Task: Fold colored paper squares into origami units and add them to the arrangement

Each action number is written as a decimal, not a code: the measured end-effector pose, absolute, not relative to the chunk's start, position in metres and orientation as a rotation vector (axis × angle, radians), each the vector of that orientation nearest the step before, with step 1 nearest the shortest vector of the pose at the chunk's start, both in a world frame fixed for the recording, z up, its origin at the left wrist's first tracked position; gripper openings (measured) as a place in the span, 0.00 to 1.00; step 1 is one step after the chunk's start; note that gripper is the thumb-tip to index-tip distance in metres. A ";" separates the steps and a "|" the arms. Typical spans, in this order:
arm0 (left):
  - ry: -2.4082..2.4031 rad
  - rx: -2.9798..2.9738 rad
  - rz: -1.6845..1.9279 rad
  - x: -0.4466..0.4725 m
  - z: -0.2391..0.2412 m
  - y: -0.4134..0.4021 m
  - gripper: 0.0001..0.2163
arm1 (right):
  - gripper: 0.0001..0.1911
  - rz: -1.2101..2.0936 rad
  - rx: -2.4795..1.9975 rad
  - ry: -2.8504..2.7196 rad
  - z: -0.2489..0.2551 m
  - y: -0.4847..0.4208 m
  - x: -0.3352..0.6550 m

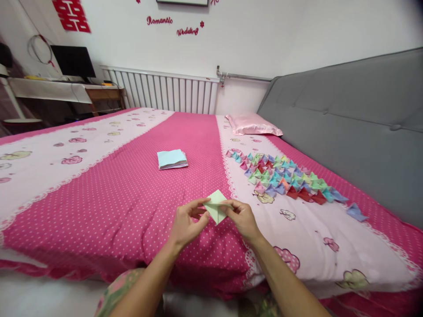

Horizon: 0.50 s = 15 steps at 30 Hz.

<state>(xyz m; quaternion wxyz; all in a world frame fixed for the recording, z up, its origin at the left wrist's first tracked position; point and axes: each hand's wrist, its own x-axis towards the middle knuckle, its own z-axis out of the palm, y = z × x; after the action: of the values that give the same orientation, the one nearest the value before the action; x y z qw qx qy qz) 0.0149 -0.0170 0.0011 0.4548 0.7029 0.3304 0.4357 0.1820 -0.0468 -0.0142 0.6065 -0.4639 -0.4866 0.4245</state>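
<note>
Head view: left hand (187, 224) and right hand (243, 216) both pinch a part-folded pale green paper square (216, 207) over the pink bedspread (132, 198) at six o'clock, folded paper pieces (284, 178) at two o'clock; matching its edges before pressing the crease should probably keep it sharp.

Partly covered by pinching fingertips of left hand (185, 224) and right hand (243, 218): side corners of green paper (216, 204). Cropped by bottom edge: forearms (145, 277), floral fabric (115, 291). Clipped at top: red decal (71, 15), frame (182, 1). Too small to count: folded pieces (284, 178), sheets in blue stack (172, 158). Cut off left and right: bed (99, 198).
</note>
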 end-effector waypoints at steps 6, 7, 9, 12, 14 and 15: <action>0.863 1.499 1.070 0.020 -0.001 -0.012 0.11 | 0.08 1.008 -1.069 -1.145 -0.012 -0.049 0.181; 0.854 1.460 1.074 0.021 0.000 -0.011 0.09 | 0.08 1.019 -1.067 -1.145 -0.012 -0.050 0.180; 0.855 1.394 1.085 0.022 0.002 -0.012 0.07 | 0.08 1.024 -1.070 -1.147 -0.013 -0.050 0.180; 0.889 1.317 1.096 0.024 0.006 -0.013 0.07 | 0.08 1.032 -1.070 -1.137 -0.014 -0.050 0.179; 0.895 1.278 1.108 0.024 0.007 -0.014 0.07 | 0.08 1.044 -1.064 -1.118 -0.014 -0.051 0.178; 0.895 1.264 1.117 0.025 0.007 -0.015 0.07 | 0.08 1.042 -1.064 -1.109 -0.014 -0.051 0.177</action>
<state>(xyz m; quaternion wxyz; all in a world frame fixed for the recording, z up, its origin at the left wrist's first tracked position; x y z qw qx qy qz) 0.0248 -0.0146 0.0068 0.5778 0.5401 0.3826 0.4775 0.1773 -0.0513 -0.0145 0.5989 -0.4590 -0.4784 0.4493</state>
